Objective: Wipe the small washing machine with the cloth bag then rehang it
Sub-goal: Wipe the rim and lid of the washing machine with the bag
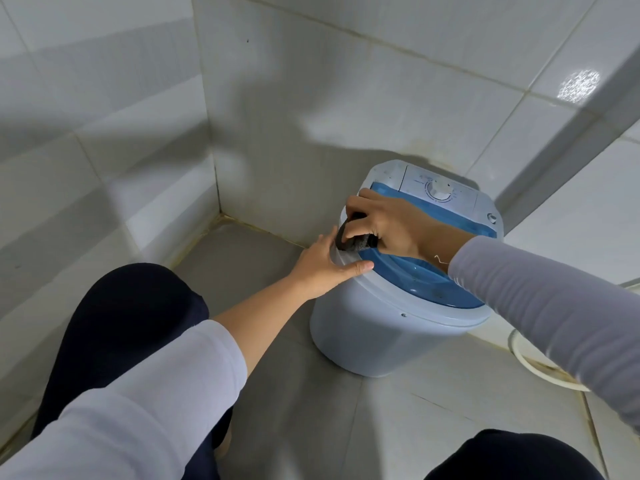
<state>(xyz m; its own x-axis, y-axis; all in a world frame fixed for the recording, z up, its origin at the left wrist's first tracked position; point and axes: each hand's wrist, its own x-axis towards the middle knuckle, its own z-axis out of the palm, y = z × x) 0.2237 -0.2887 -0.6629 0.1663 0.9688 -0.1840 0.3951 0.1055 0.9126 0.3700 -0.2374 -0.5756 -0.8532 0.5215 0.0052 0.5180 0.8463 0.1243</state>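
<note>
My right hand (391,225) clenches the dark cloth bag (353,239) at the lid's nine o'clock rim; my open left hand (325,265) steadies the small washing machine (391,327). I should press evenly.

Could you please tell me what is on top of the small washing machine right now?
The right hand presses a dark cloth bag on the washing machine's blue lid; the left hand grips the rim. A white dial sits behind. The lid beneath the hand is hidden.
</note>
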